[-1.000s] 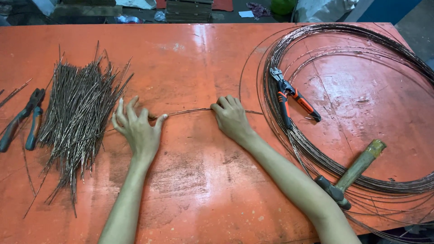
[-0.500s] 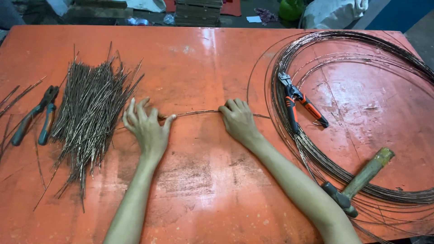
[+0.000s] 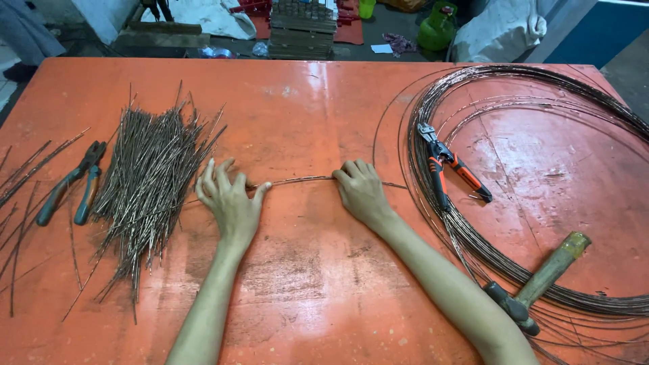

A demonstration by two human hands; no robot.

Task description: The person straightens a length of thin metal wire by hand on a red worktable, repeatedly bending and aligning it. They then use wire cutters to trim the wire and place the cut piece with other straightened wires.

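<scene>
**Both hands press a stretch of wire flat on the orange table**

At the far left of the worn orange table top [image 3: 318, 115] a few loose thin rods lie, and beside them you see the pliers with blue-green handles [image 3: 67, 189]. Next comes the big heap of short cut brown wire pieces [image 3: 149, 182], fanned out and pointing away from you.

Your left hand [image 3: 228, 203] lies palm down just beside this heap. Its fingers are spread, and the thumb reaches to the right and touches the end of the thin brown wire strand [image 3: 301, 180]. This strand runs in a slight arch between your two hands. Your right hand [image 3: 362, 192] covers it with the fingers curled close together and pressed down; I cannot tell if they pinch it.

Past the right hand, the strand goes on to the large coil of brown wire [image 3: 541, 88]. On the coil rest the cutters with orange handles [image 3: 446, 165], and nearer to you the hammer with a wooden handle [image 3: 541, 280].

You seem to be straightening one length. The cutters are near your right hand.
</scene>
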